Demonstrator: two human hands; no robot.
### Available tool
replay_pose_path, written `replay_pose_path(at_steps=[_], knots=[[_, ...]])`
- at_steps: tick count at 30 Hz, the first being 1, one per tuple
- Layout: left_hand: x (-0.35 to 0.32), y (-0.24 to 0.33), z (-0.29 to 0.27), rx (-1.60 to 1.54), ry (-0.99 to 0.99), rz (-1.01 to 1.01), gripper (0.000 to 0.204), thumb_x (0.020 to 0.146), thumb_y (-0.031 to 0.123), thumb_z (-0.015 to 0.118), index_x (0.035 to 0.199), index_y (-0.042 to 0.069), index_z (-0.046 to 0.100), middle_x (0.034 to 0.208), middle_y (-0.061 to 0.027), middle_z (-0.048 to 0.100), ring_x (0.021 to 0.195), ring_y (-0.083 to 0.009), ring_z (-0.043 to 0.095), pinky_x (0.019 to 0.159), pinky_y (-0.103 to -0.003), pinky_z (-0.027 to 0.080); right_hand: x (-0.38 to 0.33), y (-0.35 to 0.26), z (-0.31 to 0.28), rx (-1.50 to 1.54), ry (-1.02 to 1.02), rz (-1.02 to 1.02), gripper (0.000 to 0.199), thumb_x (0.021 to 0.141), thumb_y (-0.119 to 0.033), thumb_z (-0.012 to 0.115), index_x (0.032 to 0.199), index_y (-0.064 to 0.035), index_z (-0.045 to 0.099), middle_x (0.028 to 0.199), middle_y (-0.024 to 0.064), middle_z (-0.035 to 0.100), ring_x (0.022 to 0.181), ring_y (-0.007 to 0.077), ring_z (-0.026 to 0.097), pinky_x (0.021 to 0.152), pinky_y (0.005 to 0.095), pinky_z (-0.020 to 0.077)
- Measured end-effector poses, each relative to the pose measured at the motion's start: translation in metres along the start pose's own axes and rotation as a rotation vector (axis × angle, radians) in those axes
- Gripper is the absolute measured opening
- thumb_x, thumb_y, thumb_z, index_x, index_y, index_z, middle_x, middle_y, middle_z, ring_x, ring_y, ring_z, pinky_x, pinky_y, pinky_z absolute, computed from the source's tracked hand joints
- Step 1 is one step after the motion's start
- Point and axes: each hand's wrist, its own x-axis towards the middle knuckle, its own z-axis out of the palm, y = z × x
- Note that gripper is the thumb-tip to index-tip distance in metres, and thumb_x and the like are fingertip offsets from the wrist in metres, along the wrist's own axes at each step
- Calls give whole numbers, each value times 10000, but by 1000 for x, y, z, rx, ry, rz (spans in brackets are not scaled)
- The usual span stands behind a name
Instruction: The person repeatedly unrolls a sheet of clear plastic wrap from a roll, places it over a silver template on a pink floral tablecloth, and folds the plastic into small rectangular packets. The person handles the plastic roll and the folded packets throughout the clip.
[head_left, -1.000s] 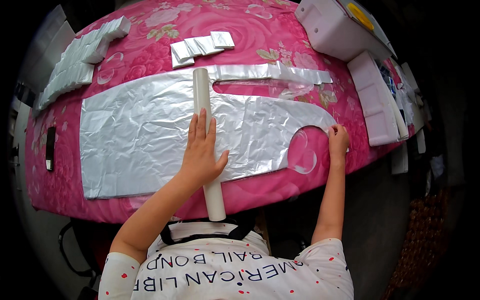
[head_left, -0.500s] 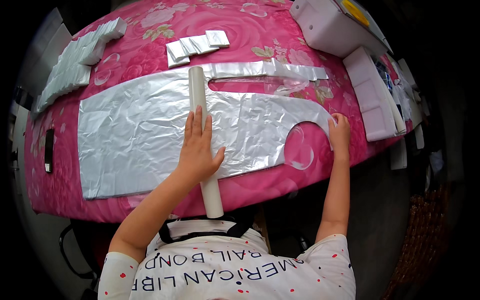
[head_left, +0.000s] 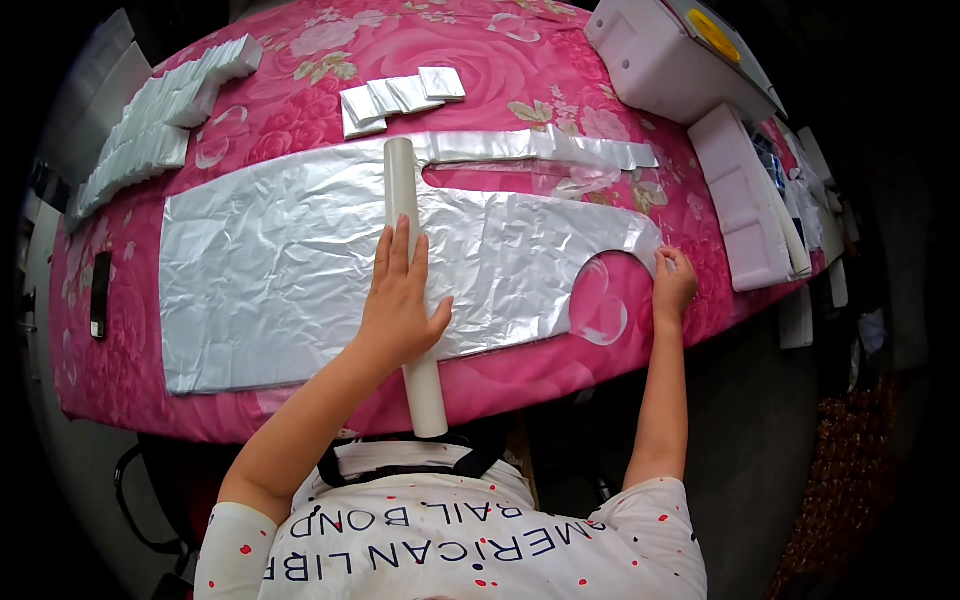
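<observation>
The left hand (head_left: 400, 300) lay flat and open, palm down, across a long white cardboard tube (head_left: 412, 290), fingers stretched forward along it and thumb spread to the right; it pressed on the tube without closing round it. The tube ran from the far edge of a large silver plastic sheet (head_left: 270, 270) toward the person, its near end jutting past the table's edge. The sheet was spread flat on a table covered with a pink floral cloth (head_left: 500, 70); it was cut to an apron-like outline, with a long slot near its far edge and a rounded notch at its right end. The right hand (head_left: 673, 285) rested at that right end, beside the notch, its fingers curled on the sheet's edge; whether they pinched the film or only pressed it could not be told. Beyond the sheet lay a short row of folded white packets (head_left: 400, 97), and at the far left a longer stack of folded white pieces (head_left: 160, 125). A dark phone-like slab (head_left: 99, 293) lay on the cloth left of the sheet. On the right stood a white machine (head_left: 670, 65) and, nearer the table's right edge, a white foam tray (head_left: 745, 210).
</observation>
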Motion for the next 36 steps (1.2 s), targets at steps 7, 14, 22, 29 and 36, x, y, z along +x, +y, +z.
replay_pose_path(at_steps=[7,14,22,29,36], knots=[[-1,3,-1,16,5,-7,754,763,198,629,1377,-32,257,1481,-218,66,1369,-403,46,1105,-458,141,-11,-75,-24,91,42,-367,79,769,-61,620,805,-13,569,930,107,652,886,272,615,762,353,476],[-10,41,-27,-703,-118,-56,576,809,190,638,1282,-51,414,1338,-248,389,1271,-332,372,1026,-408,332,-77,-176,-21,404,-295,-381,99,734,-22,630,792,-53,555,757,62,595,677,239,556,642,347,434],[-2,14,-43,-1347,-294,-594,290,857,144,627,1067,-46,562,848,-87,636,795,-141,622,667,-265,519,-132,-234,-18,575,-635,-669,199,718,-127,700,869,-43,600,930,88,641,828,277,584,717,346,452],[-48,-122,-140,-987,-301,-788,110,862,122,579,902,20,591,782,-59,631,716,-146,631,628,-285,510,-151,-224,-28,460,-632,-429,326,772,-323,669,876,-23,595,850,116,617,774,269,593,648,357,463],[-127,-234,-211,-71,-25,-692,193,763,-38,556,952,-12,586,892,-98,632,781,-181,614,685,-275,487,-178,-233,-21,73,-1136,-188,559,701,-567,640,739,-9,617,554,124,570,537,291,596,486,395,455]])
